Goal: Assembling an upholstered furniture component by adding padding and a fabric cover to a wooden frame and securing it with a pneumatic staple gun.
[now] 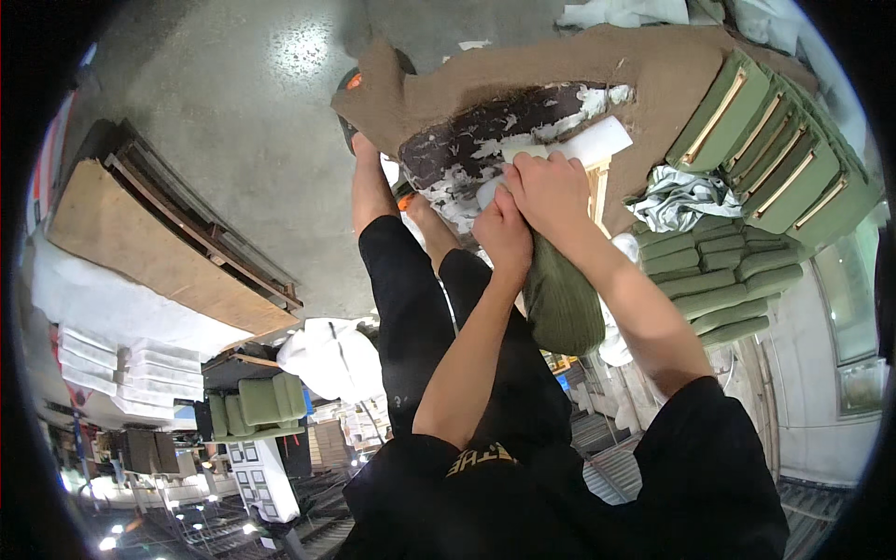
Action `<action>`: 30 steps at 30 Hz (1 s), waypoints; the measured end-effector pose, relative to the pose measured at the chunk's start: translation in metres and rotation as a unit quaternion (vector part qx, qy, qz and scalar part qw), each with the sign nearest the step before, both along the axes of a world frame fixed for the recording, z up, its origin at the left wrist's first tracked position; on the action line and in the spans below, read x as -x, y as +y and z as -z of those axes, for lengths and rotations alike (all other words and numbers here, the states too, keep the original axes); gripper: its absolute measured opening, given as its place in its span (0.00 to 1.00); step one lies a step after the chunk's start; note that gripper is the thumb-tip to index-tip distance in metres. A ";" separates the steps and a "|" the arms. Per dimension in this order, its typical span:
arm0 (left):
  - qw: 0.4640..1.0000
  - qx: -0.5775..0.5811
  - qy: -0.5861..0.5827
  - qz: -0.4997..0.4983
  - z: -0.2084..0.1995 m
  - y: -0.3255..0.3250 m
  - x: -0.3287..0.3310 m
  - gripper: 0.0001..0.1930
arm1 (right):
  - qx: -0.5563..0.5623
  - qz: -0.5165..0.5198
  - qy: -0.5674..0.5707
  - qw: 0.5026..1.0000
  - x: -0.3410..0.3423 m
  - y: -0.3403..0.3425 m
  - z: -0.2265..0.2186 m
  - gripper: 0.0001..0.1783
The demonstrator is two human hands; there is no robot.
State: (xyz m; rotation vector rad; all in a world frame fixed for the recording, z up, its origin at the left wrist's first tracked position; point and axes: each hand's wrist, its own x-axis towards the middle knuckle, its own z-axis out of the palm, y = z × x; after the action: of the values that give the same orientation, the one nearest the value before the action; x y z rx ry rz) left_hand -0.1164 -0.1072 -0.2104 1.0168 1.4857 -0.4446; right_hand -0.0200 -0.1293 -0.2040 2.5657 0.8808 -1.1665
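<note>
A dark green ribbed cushion cover hangs in front of me, bulging at its near end. My left hand is closed at its upper left edge. Beside and slightly above it, touching it, my right hand is closed on the cover's upper end. What lies inside both fists is hidden. White foam or padding sticks out just beyond my right hand. Under it lies a worn dark brown surface with white scraps, set in a brown fabric covering.
Green upholstered panels with wooden strips stand at the right, near a crumpled pale cloth and stacked green cushions. On the left are a wooden board and white padded pieces. Grey concrete floor lies beyond.
</note>
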 end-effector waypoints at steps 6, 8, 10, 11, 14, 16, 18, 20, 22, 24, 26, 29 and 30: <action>0.997 -0.059 -0.050 0.023 0.019 0.018 -0.011 0.29 | 0.089 0.144 0.044 0.985 -0.012 0.028 0.011 0.14; 0.993 -0.088 -0.055 0.051 0.035 0.018 -0.029 0.29 | 0.064 0.174 0.019 0.982 -0.024 0.019 0.026 0.14; 0.988 -0.115 -0.056 0.083 0.045 0.015 -0.040 0.28 | 0.042 0.208 -0.002 0.977 -0.030 0.004 0.039 0.15; 0.988 -0.102 -0.060 0.097 0.050 0.018 -0.042 0.28 | 0.025 0.231 0.012 0.973 -0.031 -0.001 0.046 0.16; 0.981 -0.106 -0.074 0.148 0.070 0.015 -0.044 0.27 | 0.005 0.251 0.024 0.968 -0.040 -0.010 0.064 0.17; 0.986 -0.092 -0.044 0.131 0.077 0.014 -0.051 0.27 | -0.031 0.257 0.037 0.965 -0.047 -0.014 0.073 0.16; 0.987 -0.082 -0.027 0.133 0.080 0.016 -0.050 0.27 | -0.046 0.263 0.053 0.962 -0.047 -0.018 0.079 0.17; 0.984 -0.070 -0.032 0.159 0.084 0.018 -0.050 0.26 | -0.063 0.246 0.062 0.965 -0.051 -0.016 0.085 0.17; 0.979 -0.114 -0.050 0.160 0.093 0.020 -0.042 0.26 | -0.105 0.230 0.048 0.966 -0.048 -0.008 0.092 0.17; 0.973 -0.148 -0.075 0.161 0.091 0.016 -0.037 0.26 | -0.137 0.215 0.027 0.967 -0.046 -0.009 0.095 0.17; 0.964 -0.164 -0.067 0.198 0.087 0.023 -0.041 0.29 | -0.195 0.202 -0.005 0.960 -0.045 -0.013 0.104 0.22; 0.962 -0.136 -0.156 0.177 0.040 0.041 -0.050 0.15 | -0.156 0.226 -0.001 0.962 -0.048 -0.017 0.100 0.20; 0.930 -0.142 -0.298 0.160 0.014 0.047 -0.044 0.11 | -0.141 0.230 0.009 0.963 -0.047 -0.018 0.096 0.21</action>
State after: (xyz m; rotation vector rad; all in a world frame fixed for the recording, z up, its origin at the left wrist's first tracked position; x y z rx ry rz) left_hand -0.0729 -0.0604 -0.2242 1.4790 0.8488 -0.1196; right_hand 0.0267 -0.1474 -0.2997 3.1140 0.4901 -1.2520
